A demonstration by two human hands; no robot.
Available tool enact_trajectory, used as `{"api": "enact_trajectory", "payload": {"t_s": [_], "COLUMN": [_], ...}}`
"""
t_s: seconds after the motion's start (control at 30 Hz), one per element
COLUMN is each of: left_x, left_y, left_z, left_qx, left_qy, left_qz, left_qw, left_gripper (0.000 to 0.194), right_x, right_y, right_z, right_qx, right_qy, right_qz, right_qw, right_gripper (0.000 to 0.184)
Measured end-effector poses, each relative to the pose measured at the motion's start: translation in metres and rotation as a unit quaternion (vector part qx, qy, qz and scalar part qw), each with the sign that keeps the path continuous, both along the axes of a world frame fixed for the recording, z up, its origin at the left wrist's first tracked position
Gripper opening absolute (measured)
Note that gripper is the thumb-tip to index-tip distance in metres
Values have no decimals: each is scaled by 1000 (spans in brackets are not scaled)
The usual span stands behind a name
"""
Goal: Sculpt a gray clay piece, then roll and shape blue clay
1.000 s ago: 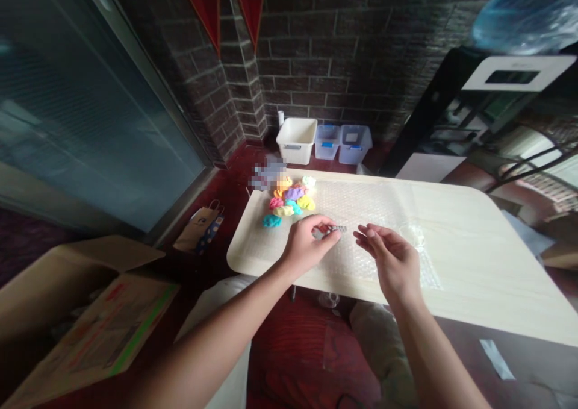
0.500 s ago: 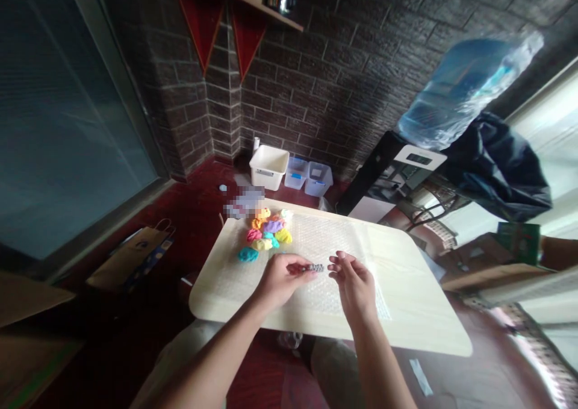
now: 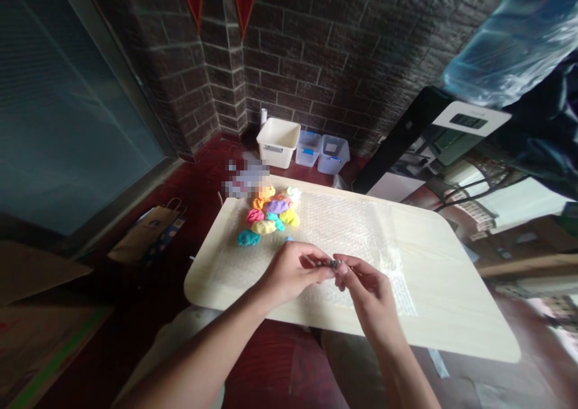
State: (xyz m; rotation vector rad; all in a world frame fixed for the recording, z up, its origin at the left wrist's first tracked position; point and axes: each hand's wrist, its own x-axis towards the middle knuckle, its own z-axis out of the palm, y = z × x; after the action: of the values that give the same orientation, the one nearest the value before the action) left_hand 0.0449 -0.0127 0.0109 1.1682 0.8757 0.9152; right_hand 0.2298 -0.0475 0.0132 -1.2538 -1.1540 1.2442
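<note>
Above the near part of the table, my left hand (image 3: 292, 271) pinches a small grey, bumpy strip (image 3: 333, 264) that looks braided or beaded. My right hand (image 3: 371, 284) meets it from the other side, thumb and fingertips closed on the strip's right end. Fingers cover most of the strip. Beyond my left hand sits a cluster of soft lumps like modelling clay, among them a purple lump (image 3: 277, 206), a yellow lump (image 3: 289, 217), a cream lump (image 3: 263, 227) and a teal lump (image 3: 248, 238). They lie on a sheet of bubble wrap (image 3: 336, 228).
The pale wooden table (image 3: 433, 258) has rounded corners. Past its far edge, a white bin (image 3: 276, 150) and two clear tubs (image 3: 333, 155) stand by the brick wall. A water dispenser (image 3: 406, 144) is at the right, and a paper bag (image 3: 144, 231) on the floor at left.
My right hand has come in from apart and now touches the grey strip. Both hands sit slightly farther right in view. The camera has tilted down and closer.
</note>
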Motion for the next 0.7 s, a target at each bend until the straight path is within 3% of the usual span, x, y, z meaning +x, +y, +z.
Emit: {"api": "enact_trajectory", "payload": {"t_s": [0.17,0.4,0.7], "left_x": [16,28,28], "left_y": [-3,-4,0], "left_z": [-8,-10,-7], "left_qx": [-14,6,19], "left_qy": [15,33,5], "left_qz": [-6,5,12], "left_qw": [1000,999,1000], "left_gripper": [37,46,25], "right_x": [12,27,28], "right_y": [-3,-9,-7], "right_z": [-3,-6,-6], "right_qx": [4,-1,3], "right_qy": [3,3,21], "right_qz": [6,-16,-36], "right_qw": [1000,1000,999], "right_gripper": [23,26,23]}}
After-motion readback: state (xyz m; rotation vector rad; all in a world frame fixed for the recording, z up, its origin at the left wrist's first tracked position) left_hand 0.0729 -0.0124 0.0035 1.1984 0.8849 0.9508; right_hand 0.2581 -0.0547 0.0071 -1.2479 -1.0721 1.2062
